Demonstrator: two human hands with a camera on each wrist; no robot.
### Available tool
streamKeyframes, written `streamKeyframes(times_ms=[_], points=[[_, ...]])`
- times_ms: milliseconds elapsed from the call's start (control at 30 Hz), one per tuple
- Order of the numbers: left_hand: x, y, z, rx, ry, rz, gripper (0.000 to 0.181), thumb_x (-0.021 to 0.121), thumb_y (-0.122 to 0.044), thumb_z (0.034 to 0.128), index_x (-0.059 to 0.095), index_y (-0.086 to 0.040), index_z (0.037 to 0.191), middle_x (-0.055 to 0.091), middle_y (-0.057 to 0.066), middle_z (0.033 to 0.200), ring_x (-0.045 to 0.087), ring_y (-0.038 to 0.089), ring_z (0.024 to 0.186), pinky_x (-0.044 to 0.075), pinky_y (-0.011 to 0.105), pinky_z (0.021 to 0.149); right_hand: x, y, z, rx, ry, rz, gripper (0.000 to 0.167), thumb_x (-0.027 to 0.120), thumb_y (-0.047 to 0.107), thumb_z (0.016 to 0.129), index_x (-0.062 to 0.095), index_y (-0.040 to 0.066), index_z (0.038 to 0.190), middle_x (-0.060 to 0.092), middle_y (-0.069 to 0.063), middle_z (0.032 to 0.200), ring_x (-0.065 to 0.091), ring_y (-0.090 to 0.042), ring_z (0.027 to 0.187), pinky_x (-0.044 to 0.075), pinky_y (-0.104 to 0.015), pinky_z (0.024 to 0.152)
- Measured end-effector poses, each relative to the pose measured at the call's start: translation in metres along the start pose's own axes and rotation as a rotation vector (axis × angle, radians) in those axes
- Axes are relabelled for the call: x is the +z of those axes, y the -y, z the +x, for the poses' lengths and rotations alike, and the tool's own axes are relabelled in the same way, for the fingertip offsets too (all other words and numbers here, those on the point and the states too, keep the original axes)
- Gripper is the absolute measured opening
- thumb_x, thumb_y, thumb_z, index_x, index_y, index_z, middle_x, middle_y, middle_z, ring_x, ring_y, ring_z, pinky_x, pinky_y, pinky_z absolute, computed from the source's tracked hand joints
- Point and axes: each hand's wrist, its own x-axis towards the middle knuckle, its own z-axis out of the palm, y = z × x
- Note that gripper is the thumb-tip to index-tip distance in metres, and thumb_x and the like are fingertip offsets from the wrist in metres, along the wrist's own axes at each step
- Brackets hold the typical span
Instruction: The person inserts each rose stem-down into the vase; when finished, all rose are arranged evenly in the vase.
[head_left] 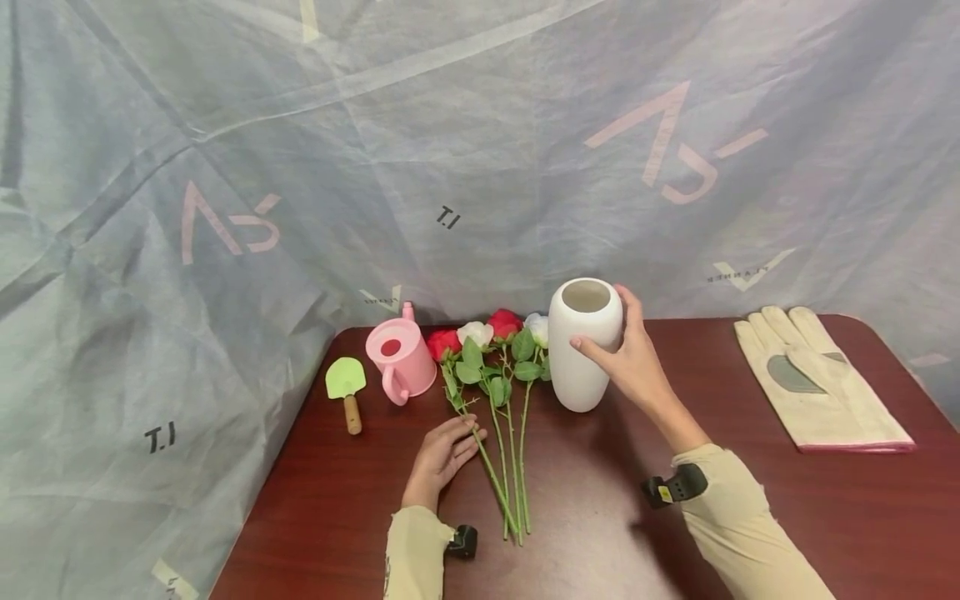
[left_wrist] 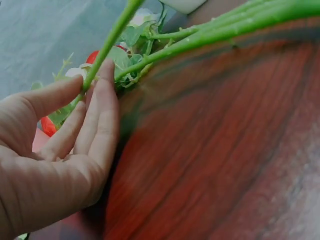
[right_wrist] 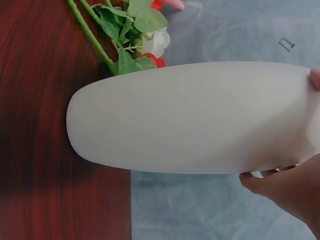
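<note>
My right hand (head_left: 637, 358) grips the upper part of a white vase (head_left: 581, 367), thumb on the near side and fingers behind. In the right wrist view the vase (right_wrist: 190, 120) fills the middle, with fingers and thumb of the hand (right_wrist: 290, 190) at its right end. Left of the vase lie long-stemmed roses, two red (head_left: 504, 323) and two white (head_left: 475, 335). My left hand (head_left: 444, 457) pinches the leftmost green stem (head_left: 491, 471); in the left wrist view thumb and fingertips of the hand (left_wrist: 65, 145) meet on that stem (left_wrist: 112, 42).
A pink watering can (head_left: 408, 362) stands left of the flowers, and a green trowel with a wooden handle (head_left: 352, 414) lies farther left. Cream gloves (head_left: 840, 408) lie at the right of the brown table (head_left: 600, 517). A grey sheet (head_left: 480, 150) hangs behind.
</note>
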Motion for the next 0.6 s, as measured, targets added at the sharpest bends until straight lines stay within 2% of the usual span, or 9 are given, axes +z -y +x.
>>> streamKeyframes(times_ms=[167,400,500,600], points=[[-0.001,0.0,0.001,-0.006,0.019,-0.016,0.04,0.058,-0.009,0.0918,0.047,0.008,0.126,0.067,0.006,0.098,0.065,0.014,0.09,0.051,0.024,0.075,0.0,0.017,-0.005,-0.031,0.009,0.051,0.088,0.073,0.012,0.081,0.013,0.004,0.145,0.035,-0.024,0.137,0.04,-0.036,0.119,0.034,-0.054,0.094],[-0.001,0.0,0.003,-0.018,0.047,0.026,0.041,0.056,-0.009,0.0926,0.044,0.01,0.126,0.067,0.007,0.1,0.065,0.015,0.09,0.05,0.023,0.075,0.001,0.017,-0.006,-0.034,0.001,0.068,0.087,0.073,0.009,0.08,0.014,0.004,0.145,0.036,-0.023,0.137,0.04,-0.034,0.119,0.034,-0.051,0.095],[-0.003,-0.001,0.003,-0.02,0.09,0.047,0.041,0.056,-0.009,0.093,0.042,0.01,0.126,0.066,0.008,0.1,0.065,0.015,0.09,0.05,0.023,0.074,0.001,0.015,-0.006,-0.037,0.003,0.085,0.088,0.073,0.009,0.08,0.014,0.005,0.145,0.035,-0.023,0.137,0.04,-0.033,0.119,0.033,-0.051,0.096],[-0.005,0.0,0.001,-0.004,0.152,0.082,0.035,0.054,-0.006,0.0933,0.044,0.01,0.122,0.066,0.005,0.092,0.065,0.014,0.085,0.049,0.021,0.067,0.002,0.015,-0.006,-0.036,0.007,0.089,0.088,0.073,0.009,0.08,0.014,0.006,0.145,0.035,-0.022,0.137,0.04,-0.033,0.119,0.033,-0.051,0.096]])
